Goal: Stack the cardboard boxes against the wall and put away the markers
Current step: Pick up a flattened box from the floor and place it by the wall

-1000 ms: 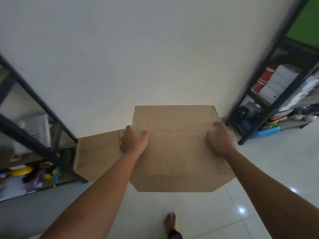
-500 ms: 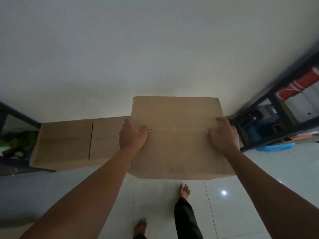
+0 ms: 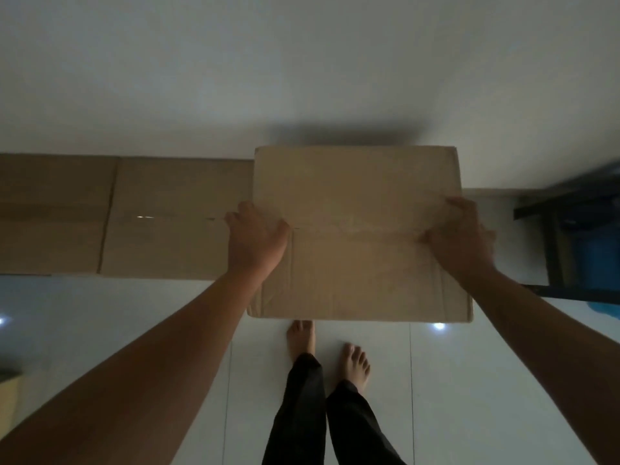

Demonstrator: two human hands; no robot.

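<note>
since a second ago the cardboard box (image 3: 359, 203), gripped by left hand (image 3: 256, 241) and right hand (image 3: 459, 238), has reached the wall (image 3: 302, 78), right of the floor boxes (image 3: 134, 213); judged ready for lowering.

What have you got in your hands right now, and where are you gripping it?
A cardboard box, held by both hands at its top side edges: left hand on its left edge, right hand on its right.
</note>
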